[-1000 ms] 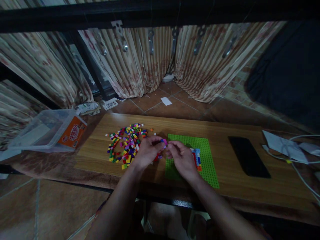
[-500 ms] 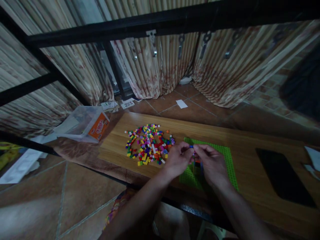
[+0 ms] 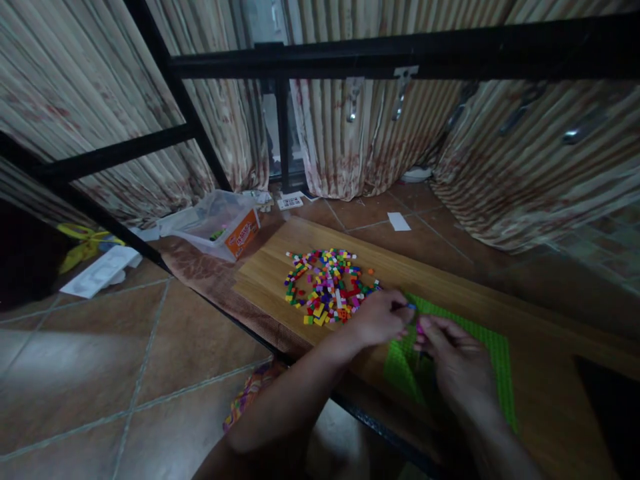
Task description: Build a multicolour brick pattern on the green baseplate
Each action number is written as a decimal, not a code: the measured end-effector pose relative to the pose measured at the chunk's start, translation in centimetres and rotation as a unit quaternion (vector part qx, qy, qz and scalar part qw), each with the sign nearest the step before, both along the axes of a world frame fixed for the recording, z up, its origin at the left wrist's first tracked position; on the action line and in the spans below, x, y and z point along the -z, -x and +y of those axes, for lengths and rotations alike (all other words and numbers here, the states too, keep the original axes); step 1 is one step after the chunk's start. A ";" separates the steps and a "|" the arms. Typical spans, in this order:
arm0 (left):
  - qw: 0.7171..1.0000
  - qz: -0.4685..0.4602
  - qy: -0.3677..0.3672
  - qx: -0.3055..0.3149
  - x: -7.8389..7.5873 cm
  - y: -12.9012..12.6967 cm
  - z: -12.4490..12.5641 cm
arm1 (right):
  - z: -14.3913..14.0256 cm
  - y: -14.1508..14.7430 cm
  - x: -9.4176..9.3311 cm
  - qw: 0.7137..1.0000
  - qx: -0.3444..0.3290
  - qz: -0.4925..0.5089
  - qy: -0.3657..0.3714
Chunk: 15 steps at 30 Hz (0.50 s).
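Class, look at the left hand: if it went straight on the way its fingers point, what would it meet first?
Probably the small magenta brick, or else the right hand that holds it. Depth is unclear in this single view, so the left hand might just pass by instead.

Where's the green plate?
Head view, right of centre: the green plate lies on the table between the brick pile and the black slab, partly hidden by the left hand and right hand.
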<state>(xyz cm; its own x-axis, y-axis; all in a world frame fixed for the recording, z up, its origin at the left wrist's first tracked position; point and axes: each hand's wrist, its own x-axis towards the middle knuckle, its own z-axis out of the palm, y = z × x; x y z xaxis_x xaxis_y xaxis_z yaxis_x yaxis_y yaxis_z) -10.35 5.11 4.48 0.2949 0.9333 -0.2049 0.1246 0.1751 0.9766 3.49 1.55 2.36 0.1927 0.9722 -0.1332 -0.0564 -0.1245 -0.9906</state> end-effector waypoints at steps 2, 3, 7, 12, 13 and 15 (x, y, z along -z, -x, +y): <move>0.980 0.167 -0.108 -0.028 -0.3 1.9 0.7 | -0.4 0.7 0.5 0.993 -0.031 -0.108 -0.033; 0.962 0.231 -0.142 -0.030 -0.3 2.8 1.0 | -0.5 1.0 0.8 0.983 -0.058 -0.165 -0.061; 0.907 0.384 -0.166 -0.048 0.1 5.4 1.6 | -1.0 2.5 2.1 0.907 -0.149 -0.350 -0.180; 0.879 0.453 -0.139 -0.046 0.1 6.5 1.8 | -0.8 3.2 3.5 0.867 -0.156 -0.426 -0.207; 0.879 0.454 -0.141 -0.045 0.0 6.7 1.9 | -0.7 3.2 3.6 0.867 -0.154 -0.427 -0.205; 0.881 0.446 -0.149 -0.039 -0.1 7.1 2.2 | -0.6 3.2 3.6 0.872 -0.155 -0.419 -0.199</move>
